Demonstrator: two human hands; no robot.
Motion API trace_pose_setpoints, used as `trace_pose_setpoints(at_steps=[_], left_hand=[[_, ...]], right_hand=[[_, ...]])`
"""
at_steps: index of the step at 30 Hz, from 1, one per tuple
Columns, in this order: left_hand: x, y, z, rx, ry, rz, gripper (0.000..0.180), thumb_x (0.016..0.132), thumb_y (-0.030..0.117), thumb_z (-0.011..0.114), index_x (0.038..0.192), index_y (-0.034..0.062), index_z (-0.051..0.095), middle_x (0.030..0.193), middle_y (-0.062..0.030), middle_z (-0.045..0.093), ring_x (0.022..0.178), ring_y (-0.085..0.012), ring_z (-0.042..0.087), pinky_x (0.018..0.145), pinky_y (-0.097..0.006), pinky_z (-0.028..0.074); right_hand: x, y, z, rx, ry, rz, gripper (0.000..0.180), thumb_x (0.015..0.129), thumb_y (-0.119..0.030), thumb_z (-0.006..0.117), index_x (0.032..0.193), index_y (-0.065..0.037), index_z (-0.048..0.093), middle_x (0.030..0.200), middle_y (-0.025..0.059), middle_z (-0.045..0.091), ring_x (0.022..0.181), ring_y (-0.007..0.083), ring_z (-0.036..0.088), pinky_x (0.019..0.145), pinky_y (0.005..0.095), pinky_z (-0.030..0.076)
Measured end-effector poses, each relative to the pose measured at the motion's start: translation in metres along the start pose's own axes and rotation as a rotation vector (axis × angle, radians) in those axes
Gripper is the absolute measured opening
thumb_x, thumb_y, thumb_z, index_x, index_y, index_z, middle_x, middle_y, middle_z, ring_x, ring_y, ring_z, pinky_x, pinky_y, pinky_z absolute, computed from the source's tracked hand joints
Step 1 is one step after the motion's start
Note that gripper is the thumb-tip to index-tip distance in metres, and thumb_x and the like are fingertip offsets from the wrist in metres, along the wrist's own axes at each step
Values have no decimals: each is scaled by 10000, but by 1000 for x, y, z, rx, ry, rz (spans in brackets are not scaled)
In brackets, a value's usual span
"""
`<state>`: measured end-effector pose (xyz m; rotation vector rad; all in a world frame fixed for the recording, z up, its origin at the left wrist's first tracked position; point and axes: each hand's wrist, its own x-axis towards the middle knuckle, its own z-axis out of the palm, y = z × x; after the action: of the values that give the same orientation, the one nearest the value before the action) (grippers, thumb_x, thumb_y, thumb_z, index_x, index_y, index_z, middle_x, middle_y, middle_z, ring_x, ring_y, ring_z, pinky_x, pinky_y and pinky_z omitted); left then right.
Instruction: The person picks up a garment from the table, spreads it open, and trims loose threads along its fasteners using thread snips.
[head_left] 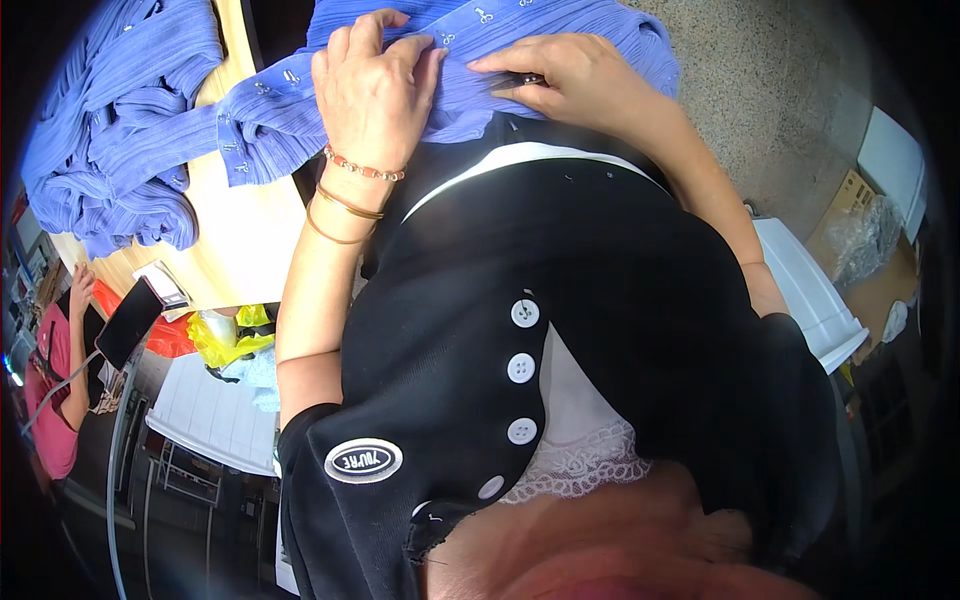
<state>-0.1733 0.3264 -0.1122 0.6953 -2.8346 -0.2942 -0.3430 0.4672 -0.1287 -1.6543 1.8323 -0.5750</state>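
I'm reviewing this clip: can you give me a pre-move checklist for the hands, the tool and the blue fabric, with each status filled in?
1. Left hand on the blue ribbed fabric: ok, thumb and fingertips close together on it.
2. Dark tool secured: ok, held in the right hand.
3. Tool tip clear of the fabric: cannot tell, too small and indistinct.
4. Fabric smooth: not ok, creases show around the left hand.
5. Fabric fully on the table: not ok, much lies beyond its edge.
6. Fabric separate from the blue heap: cannot tell, they meet on the table.
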Motion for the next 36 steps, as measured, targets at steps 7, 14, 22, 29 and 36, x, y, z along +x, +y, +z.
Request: trace_pose_setpoints(at_steps=[7,14,22,29,36], left_hand=[[4,-3,-1,-93,-22,-10,132,800,231,768,889,133,764,1046,-11,647,940,-243,575,828,-363,434],[1,-6,-2,-351,-30,-105,112,831,147,745,863,45,708,956,-80,670,887,-254,643,775,-341,504],[-6,-13,4,-496,68,-177,136,869,169,707,870,42,655,915,-85,659,847,-273,638,761,-381,479],[-4,-12,6,-476,124,-172,189,897,190,697,931,9,658,942,-110,651,879,-257,624,806,-345,488],[12,-25,-4,-351,-134,-156,202,872,211,724,940,25,682,892,-104,627,874,-269,597,804,-356,473]], right_hand=[[0,-2,-2,26,-4,10,310,844,-314,708,1142,-228,719,1021,83,724,918,282,688,817,393,548],[0,0,-5,149,69,1,309,851,-315,706,1133,-189,720,1046,87,720,871,259,689,795,360,548],[5,-6,-23,322,53,11,386,848,-199,717,1187,-35,632,902,139,613,791,252,621,722,349,507],[10,-7,-19,262,142,-25,367,867,-200,692,1178,-17,622,927,159,618,805,292,629,719,368,508],[9,-8,-11,194,214,-83,337,875,-190,686,1146,0,622,925,162,612,817,304,630,731,366,508]])
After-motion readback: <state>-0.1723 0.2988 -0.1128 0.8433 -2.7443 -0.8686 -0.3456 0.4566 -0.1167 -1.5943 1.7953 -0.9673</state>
